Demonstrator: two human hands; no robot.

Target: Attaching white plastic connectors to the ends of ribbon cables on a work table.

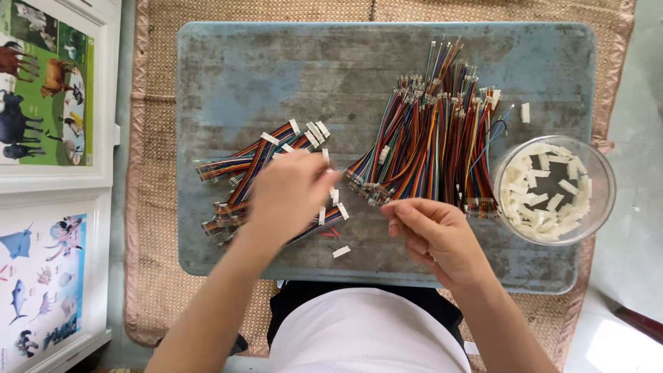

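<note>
My left hand [289, 197] hovers, blurred, over a pile of multicoloured ribbon cables with white connectors [266, 155] on the left of a worn blue-grey tray [242, 76]; whether it holds one I cannot tell. My right hand [431, 231] sits near the tray's front, fingers curled, at the near end of a big heap of multicoloured cables [431, 145] without connectors. What its fingertips pinch is hidden. A loose white connector [341, 251] lies between the hands.
A clear round bowl [602, 207] full of white plastic connectors stands at the tray's right edge. One white connector [525, 112] lies beside it. A woven mat [148, 207] lies under the tray. Animal picture posters [41, 83] lie at the left.
</note>
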